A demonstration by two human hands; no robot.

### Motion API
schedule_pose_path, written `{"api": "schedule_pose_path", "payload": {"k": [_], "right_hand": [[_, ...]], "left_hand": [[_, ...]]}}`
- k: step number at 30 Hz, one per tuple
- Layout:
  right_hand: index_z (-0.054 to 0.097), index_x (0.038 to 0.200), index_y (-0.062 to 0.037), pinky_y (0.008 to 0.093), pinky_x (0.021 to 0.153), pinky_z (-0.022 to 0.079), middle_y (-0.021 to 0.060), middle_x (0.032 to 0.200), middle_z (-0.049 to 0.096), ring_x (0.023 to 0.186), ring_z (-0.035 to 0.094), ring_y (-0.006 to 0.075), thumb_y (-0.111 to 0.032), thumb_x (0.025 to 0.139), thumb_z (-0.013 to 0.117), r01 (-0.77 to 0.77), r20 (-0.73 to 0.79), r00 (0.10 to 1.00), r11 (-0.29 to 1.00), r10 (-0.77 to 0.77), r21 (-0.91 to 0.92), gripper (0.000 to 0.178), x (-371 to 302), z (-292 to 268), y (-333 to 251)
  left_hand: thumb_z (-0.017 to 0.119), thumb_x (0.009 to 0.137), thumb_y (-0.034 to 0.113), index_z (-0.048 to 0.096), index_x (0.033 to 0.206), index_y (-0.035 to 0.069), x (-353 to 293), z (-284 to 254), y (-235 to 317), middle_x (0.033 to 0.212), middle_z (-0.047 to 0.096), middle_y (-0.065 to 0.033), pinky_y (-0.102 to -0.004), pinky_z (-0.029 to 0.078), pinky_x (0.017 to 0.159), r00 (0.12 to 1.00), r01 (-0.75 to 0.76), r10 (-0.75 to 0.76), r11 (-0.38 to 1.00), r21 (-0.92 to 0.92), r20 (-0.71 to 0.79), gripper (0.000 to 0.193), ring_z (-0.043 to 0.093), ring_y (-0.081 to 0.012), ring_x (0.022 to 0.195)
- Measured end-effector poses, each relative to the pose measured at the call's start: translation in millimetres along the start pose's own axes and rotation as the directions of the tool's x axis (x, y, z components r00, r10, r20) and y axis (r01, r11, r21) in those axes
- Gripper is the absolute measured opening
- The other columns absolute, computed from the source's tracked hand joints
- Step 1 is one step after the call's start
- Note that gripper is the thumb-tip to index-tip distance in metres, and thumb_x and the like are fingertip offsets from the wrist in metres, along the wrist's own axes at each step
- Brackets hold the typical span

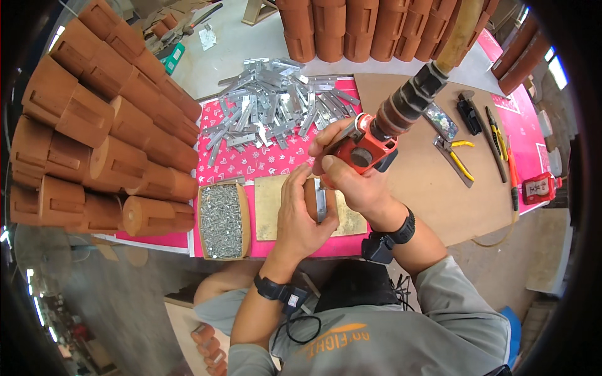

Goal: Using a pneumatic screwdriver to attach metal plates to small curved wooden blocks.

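Observation:
My right hand (351,172) grips an orange power screwdriver (370,147) hung from a thick hose, its tip pointing down onto a metal bracket (321,203). That bracket lies on a reddish wooden piece (311,199), which my left hand (300,216) clasps from the left. The piece rests on a square plywood board (266,207). Both hands touch each other above the board.
A box of screws (221,220) stands left of the board. A heap of metal brackets (276,109) lies behind on the pink cloth (251,163). Stacked reddish wooden pieces (106,125) fill the left and the back. Pliers (461,160) and other tools lie at right.

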State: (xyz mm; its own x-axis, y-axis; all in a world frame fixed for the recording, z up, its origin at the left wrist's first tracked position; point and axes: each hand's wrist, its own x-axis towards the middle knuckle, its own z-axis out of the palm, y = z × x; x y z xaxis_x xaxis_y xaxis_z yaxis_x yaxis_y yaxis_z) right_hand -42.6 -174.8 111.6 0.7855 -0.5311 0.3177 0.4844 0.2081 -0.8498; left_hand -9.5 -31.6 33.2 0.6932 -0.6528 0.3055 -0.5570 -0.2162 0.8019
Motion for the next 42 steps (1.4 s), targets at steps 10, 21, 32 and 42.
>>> {"api": "schedule_pose_path", "payload": {"k": [10, 21, 32, 42], "right_hand": [[0.062, 0.096, 0.0025, 0.0301, 0.073, 0.053, 0.0075, 0.089, 0.066, 0.083, 0.062, 0.0127, 0.010, 0.076, 0.060, 0.071, 0.104, 0.994, 0.945, -0.040, -0.318, 0.021, -11.3, -36.8, -5.2], [0.065, 0.097, 0.0000, 0.0262, 0.075, 0.053, 0.0025, 0.086, 0.068, 0.080, 0.062, 0.0077, 0.003, 0.074, 0.068, 0.106, 0.085, 0.993, 0.906, -0.078, -0.410, 0.024, -10.9, -79.3, 17.0], [0.065, 0.095, 0.0000, 0.0279, 0.073, 0.053, 0.0040, 0.083, 0.068, 0.077, 0.063, 0.0094, 0.002, 0.074, 0.065, 0.045, 0.048, 0.998, 0.926, -0.029, -0.374, 0.021, -9.3, -86.9, 29.6], [0.063, 0.095, 0.0002, 0.0299, 0.074, 0.054, 0.0049, 0.085, 0.069, 0.079, 0.065, 0.0114, 0.002, 0.076, 0.065, -0.053, 0.004, 0.998, 0.926, 0.059, -0.373, 0.019, -7.5, -88.8, 21.0]], "left_hand": [[0.089, 0.062, 0.023, 0.048, 0.141, 0.002, 12.2, -28.4, 48.7, 0.142, 0.043, -0.0231, -0.0520, 0.035, 0.111, 0.952, -0.145, 0.002, 0.884, 0.445, 0.306, 0.092, 0.039, -0.0407, 0.133], [0.091, 0.062, 0.013, 0.029, 0.155, 0.006, -0.7, -57.1, 5.8, 0.149, 0.040, -0.0157, -0.0429, 0.028, 0.120, 0.895, 0.285, -0.220, 0.951, -0.119, 0.387, 0.112, 0.038, -0.0312, 0.141], [0.092, 0.064, 0.009, 0.022, 0.158, 0.007, 3.0, -77.7, -15.0, 0.160, 0.029, -0.0142, -0.0408, 0.016, 0.125, 0.810, 0.390, -0.229, 0.898, -0.204, 0.540, 0.116, 0.022, -0.0280, 0.153], [0.076, 0.085, 0.017, 0.065, 0.119, -0.001, 66.6, -122.8, -81.0, 0.104, 0.073, -0.0162, -0.0388, 0.055, 0.085, 0.910, 0.394, -0.341, 0.890, 0.231, -0.238, 0.040, 0.071, -0.0283, 0.096]]}}
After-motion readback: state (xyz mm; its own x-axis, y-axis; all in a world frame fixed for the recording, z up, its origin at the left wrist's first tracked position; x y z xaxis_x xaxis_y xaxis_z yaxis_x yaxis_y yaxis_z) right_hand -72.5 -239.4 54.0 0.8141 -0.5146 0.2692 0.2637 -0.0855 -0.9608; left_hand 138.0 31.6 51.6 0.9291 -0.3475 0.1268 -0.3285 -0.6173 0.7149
